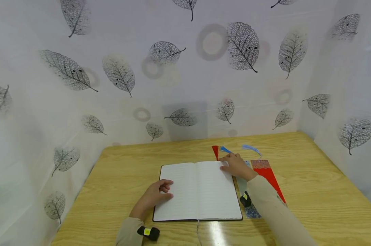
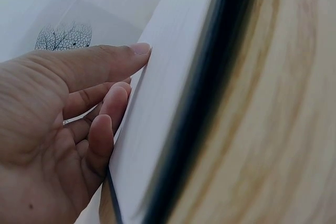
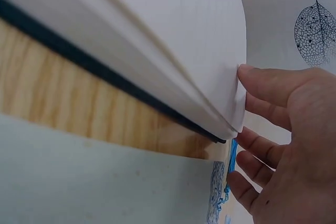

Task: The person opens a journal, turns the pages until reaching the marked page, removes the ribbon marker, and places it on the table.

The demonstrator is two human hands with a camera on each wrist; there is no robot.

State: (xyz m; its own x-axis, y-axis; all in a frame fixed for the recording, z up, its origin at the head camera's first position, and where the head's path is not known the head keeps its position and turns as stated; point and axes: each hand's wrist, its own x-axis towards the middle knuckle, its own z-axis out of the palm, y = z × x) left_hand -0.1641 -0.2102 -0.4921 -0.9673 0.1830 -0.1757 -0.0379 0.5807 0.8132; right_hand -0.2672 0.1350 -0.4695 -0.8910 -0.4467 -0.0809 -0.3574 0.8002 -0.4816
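A lined notebook (image 1: 216, 193) with a dark cover lies spread flat on the wooden table, both visible pages blank. At its left edge, my left hand (image 1: 153, 199) rests its thumb on the left page, the other fingers loosely bent above the paper. The left wrist view shows that thumb tip touching the page (image 2: 168, 72). My right hand (image 1: 237, 166) is at the top right corner. In the right wrist view its thumb presses the upper side of the right page (image 3: 199, 30) and the forefinger lies behind the edge, pinching the corner.
Right of the notebook lie a red bookmark (image 1: 266, 176) and a pale one with blue patterned ends (image 1: 252, 212), partly under my right arm. Red (image 1: 215, 152), blue (image 1: 225, 149) and lilac tassels (image 1: 251, 147) lie behind. A ribbon (image 1: 198, 232) trails from the spine. Leaf-printed sheeting (image 1: 188, 89) surrounds the table.
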